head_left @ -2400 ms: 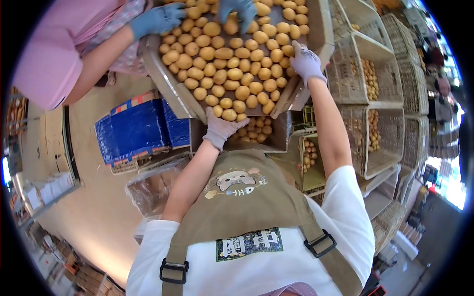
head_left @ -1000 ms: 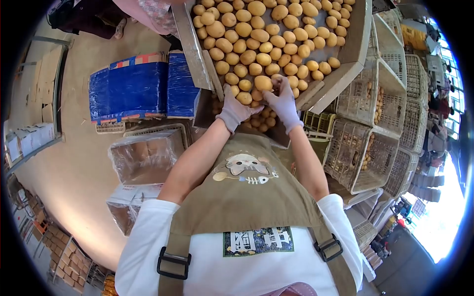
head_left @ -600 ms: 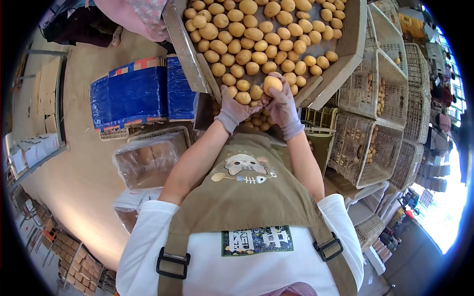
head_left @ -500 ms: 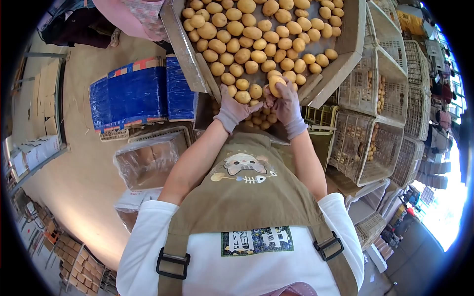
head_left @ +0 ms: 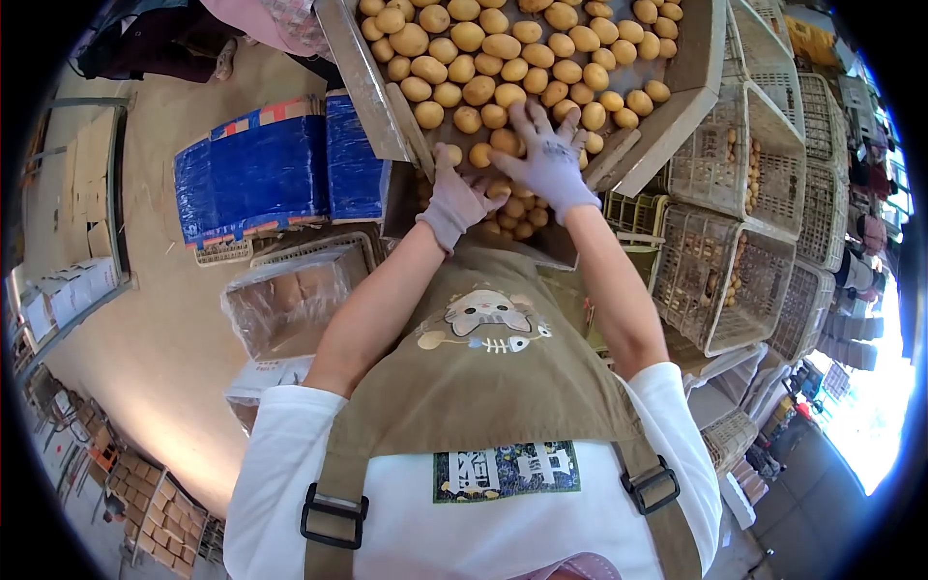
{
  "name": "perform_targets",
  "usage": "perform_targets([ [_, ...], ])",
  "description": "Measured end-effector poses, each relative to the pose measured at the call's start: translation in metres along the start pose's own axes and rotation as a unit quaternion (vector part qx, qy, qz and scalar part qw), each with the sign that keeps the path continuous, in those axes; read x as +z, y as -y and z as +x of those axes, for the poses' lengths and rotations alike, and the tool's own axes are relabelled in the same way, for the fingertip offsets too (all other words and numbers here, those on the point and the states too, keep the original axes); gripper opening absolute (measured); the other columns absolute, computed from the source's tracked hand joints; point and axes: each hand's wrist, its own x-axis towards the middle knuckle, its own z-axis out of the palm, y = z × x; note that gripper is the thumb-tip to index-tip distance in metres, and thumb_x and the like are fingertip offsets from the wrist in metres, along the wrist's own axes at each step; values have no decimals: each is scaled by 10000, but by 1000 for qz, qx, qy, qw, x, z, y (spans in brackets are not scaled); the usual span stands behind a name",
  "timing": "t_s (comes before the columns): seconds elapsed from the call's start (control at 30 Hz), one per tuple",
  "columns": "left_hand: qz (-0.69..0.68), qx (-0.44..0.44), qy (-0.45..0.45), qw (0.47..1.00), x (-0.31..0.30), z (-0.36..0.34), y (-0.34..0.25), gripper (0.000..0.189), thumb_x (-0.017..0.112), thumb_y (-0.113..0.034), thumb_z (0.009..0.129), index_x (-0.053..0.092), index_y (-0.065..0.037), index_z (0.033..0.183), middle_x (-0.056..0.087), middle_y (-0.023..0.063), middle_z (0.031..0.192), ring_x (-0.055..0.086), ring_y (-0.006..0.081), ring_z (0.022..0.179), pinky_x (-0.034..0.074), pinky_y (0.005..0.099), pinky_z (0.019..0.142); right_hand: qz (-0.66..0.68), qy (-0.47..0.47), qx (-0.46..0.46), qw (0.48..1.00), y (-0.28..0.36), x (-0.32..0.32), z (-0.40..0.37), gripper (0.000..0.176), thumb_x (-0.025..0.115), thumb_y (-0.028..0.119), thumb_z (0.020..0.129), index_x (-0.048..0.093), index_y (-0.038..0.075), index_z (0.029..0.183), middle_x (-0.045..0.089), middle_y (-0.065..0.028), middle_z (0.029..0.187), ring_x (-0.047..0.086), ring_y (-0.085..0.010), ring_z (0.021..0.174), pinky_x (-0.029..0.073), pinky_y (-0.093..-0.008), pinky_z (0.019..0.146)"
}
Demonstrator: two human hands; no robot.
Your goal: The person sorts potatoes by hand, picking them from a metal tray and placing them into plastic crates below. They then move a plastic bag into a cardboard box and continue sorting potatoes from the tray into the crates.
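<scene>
Many round yellow potatoes (head_left: pixel 502 46) lie on the sorting table (head_left: pixel 642 75), thickest at its far side. My right hand (head_left: pixel 553 164), in a pale glove, is spread over the potatoes at the near opening, its fingertips touching some and its palm hiding others. My left hand (head_left: pixel 458 200), also gloved, rests at the left of that opening. Its fingers are apart, beside a few loose potatoes, and I see nothing held in it. Below both hands, more potatoes (head_left: pixel 520 220) fill a container against my apron.
Stacked plastic crates (head_left: pixel 710 280) stand close on the right, some with potatoes inside. To the left are blue-wrapped boxes (head_left: pixel 253 179) and a plastic-lined box (head_left: pixel 295 302). Another person's pink clothing (head_left: pixel 261 21) shows at the upper left, next to the table.
The potato that my right hand held up is no longer in it. That hand has opened and reached forward over the potatoes. Several potatoes near the opening have shifted.
</scene>
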Motion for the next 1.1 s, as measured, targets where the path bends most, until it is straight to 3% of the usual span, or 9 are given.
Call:
perform_targets([
  [0.07,-18,18,23,999,-1,-3,3,856,464,-724,896,264,-186,1532,271,65,1584,272,274,1473,173,726,1107,-41,20,-132,990,-25,-7,-18,634,670,504,824,572,239,1392,388,-133,1552,310,-479,1421,225,-618,1137],
  [0.23,43,-33,78,995,-14,3,6,512,559,-400,972,457,-184,1425,520,48,1420,420,302,1381,262,677,1118,78,-78,-77,991,-14,5,2,405,649,419,823,685,255,1192,501,-155,1438,457,-353,1333,331,-569,1046],
  [0.43,47,5,95,994,-3,-18,-3,728,369,-688,958,349,-196,1495,427,45,1509,389,313,1400,240,667,1130,163,89,-37,982,-42,12,12,444,663,405,834,670,261,1254,496,-113,1438,406,-339,1371,310,-597,1093],
  [0.53,2,-5,49,999,9,-22,0,768,278,-740,951,330,-205,1500,395,47,1524,386,309,1396,243,677,1121,100,-160,26,982,-31,10,28,502,665,452,822,643,262,1286,372,-196,1536,318,-464,1404,244,-690,1084],
  [0.7,19,-25,87,996,-9,-4,-2,658,400,-637,965,401,-193,1450,452,46,1476,439,279,1344,269,651,1113,0,104,-97,990,-20,5,-15,570,660,491,787,605,361,1338,184,-95,1647,106,-452,1503,66,-719,1135],
  [0.8,537,245,123,798,-95,73,9,593,531,-539,941,444,-191,1414,540,36,1378,457,263,1320,288,600,1120,45,73,-98,991,-37,15,-15,446,662,458,801,693,295,1215,314,-104,1589,220,-381,1483,118,-677,1150],
  [0.87,514,228,122,817,-95,72,10,599,575,-526,930,450,-188,1408,557,38,1358,463,262,1312,300,594,1117,83,74,-64,992,-34,16,-6,413,660,441,811,701,270,1185,382,-117,1549,305,-370,1446,156,-656,1149],
  [0.93,117,15,95,989,-37,20,3,644,576,-565,922,434,-183,1421,534,51,1385,464,271,1310,312,618,1106,113,-4,-65,992,-32,13,0,339,658,410,822,715,224,1100,448,-122,1495,439,-362,1342,224,-628,1129],
  [1.1,-36,6,57,998,1,-11,-2,749,481,-667,927,332,-200,1493,421,69,1493,387,317,1380,276,681,1108,63,-47,-55,995,-35,1,5,270,674,364,810,723,215,1030,494,-133,1446,528,-332,1243,286,-599,1087],
])
